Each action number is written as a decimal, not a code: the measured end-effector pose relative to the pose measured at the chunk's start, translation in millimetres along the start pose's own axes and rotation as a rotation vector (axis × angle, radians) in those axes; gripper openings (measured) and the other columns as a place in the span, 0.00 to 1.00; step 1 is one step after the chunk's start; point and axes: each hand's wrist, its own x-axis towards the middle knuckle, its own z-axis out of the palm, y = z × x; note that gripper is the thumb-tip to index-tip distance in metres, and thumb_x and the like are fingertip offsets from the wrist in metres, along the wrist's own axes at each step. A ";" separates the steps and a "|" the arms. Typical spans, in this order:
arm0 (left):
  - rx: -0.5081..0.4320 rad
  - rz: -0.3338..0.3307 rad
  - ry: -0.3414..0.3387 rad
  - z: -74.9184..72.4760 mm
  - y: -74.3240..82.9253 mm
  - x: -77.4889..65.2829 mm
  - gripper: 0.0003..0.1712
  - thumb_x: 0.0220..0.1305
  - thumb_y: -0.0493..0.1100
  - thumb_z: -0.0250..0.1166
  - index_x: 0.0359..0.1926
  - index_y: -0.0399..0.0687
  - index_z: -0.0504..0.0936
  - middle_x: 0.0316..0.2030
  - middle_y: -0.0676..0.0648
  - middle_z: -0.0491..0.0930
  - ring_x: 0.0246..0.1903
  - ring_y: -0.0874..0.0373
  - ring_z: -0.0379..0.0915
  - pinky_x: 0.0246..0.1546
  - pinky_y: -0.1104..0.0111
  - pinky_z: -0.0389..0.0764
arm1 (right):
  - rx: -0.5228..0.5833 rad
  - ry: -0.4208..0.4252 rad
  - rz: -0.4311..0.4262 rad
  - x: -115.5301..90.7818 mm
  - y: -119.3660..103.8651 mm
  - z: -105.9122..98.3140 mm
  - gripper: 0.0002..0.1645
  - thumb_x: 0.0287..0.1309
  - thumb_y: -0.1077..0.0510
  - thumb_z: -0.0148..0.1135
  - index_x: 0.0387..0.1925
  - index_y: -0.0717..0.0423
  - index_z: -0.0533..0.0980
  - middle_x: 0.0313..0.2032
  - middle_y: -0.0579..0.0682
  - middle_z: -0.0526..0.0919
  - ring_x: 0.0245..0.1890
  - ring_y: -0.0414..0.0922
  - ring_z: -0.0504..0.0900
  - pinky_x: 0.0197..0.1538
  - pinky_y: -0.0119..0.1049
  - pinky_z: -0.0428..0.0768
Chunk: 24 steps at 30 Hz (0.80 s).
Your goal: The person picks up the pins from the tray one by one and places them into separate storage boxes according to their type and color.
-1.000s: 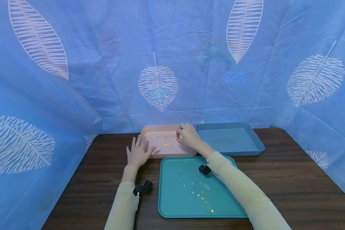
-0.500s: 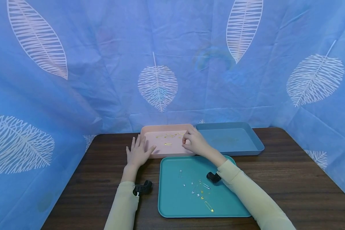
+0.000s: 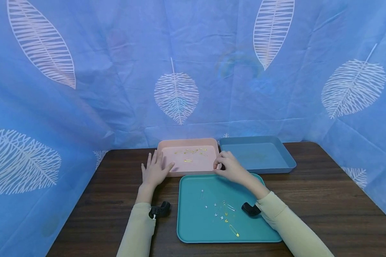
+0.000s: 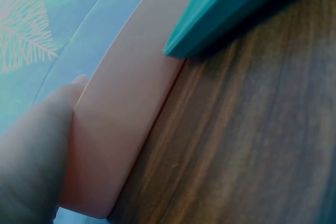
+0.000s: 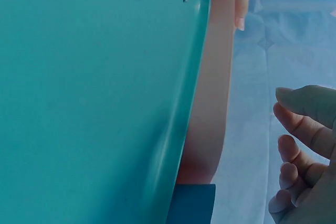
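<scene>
My left hand (image 3: 152, 173) lies spread over the left end of the pink tray (image 3: 196, 169), with straight fingers. In the left wrist view its thumb (image 4: 44, 135) rests against the tray's rim. Several gold safety pins (image 3: 188, 160) lie in the pink tray. My right hand (image 3: 231, 167) hovers above that tray's front right corner and the teal tray (image 3: 199, 226). Its thumb and index finger come close together, and nothing shows between them in the right wrist view. On the teal tray lie a gold safety pin (image 3: 233, 230), silver safety pins (image 3: 230, 207) and several small pins.
A blue tray (image 3: 254, 157) stands to the right of the pink one at the back of the dark wooden table (image 3: 325, 200). The teal tray sits in front of both. A blue leaf-print cloth (image 3: 125, 89) hangs behind the table.
From inside the pink tray, my right hand has drawn back toward the right and the front, uncovering gold safety pins at the tray's right. My left hand stays in place.
</scene>
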 end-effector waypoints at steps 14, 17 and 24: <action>-0.002 -0.004 -0.001 0.0 0.1 1.8 0.52 0.63 0.74 0.50 0.78 0.56 0.46 0.78 0.43 0.41 0.77 0.40 0.33 0.68 0.30 0.39 | 0.045 -0.072 0.060 -39.4 -2.3 -15.1 0.08 0.55 0.60 0.70 0.27 0.43 0.79 0.36 0.46 0.74 0.39 0.43 0.64 0.41 0.37 0.66; -0.006 -0.004 -0.006 0.4 0.1 1.9 0.52 0.63 0.74 0.50 0.78 0.56 0.46 0.78 0.43 0.41 0.77 0.41 0.33 0.68 0.30 0.39 | 0.043 -0.095 0.059 -50.8 -1.4 -17.3 0.07 0.55 0.59 0.70 0.28 0.43 0.79 0.36 0.45 0.73 0.39 0.42 0.64 0.40 0.36 0.67; -0.007 -0.009 0.000 1.1 -0.2 1.4 0.51 0.63 0.74 0.51 0.78 0.56 0.47 0.78 0.44 0.42 0.77 0.41 0.34 0.68 0.31 0.40 | 0.045 -0.154 0.023 -70.7 -1.9 -20.5 0.07 0.53 0.60 0.71 0.29 0.46 0.81 0.36 0.42 0.73 0.39 0.40 0.64 0.42 0.34 0.68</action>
